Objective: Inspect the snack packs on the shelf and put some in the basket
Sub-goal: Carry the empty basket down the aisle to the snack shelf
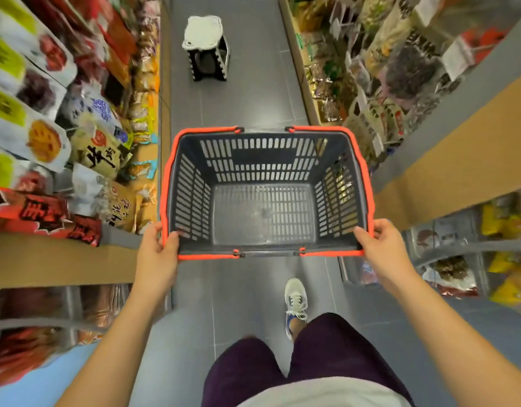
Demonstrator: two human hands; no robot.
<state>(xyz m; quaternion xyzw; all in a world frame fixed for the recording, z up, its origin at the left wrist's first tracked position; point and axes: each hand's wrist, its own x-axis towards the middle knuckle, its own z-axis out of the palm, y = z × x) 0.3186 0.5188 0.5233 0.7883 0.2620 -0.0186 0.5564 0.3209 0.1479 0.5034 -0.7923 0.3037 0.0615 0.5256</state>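
grey-tiled aisle [253, 98] runs between two shelves hung with snack packs. basket [262, 168], grey with an orange rim, is held low over the aisle, between the shelves and touching neither; its slotted floor is in full view. left hand [159, 251] grips the near left corner, thumb hooked over the rim, fingers curled on the outside. right hand [385, 245] grips the near right corner the same way. on the left shelf a tan pack [103, 160] bears black brush characters, a white pack [102, 108] blue characters, a red pack [48, 215] black ones; all too blurred to read. right packs [409, 69] carry white tags, writing unreadable. far down the aisle stands a stool [206, 45]. a shoe [296, 301] is near, below the basket.
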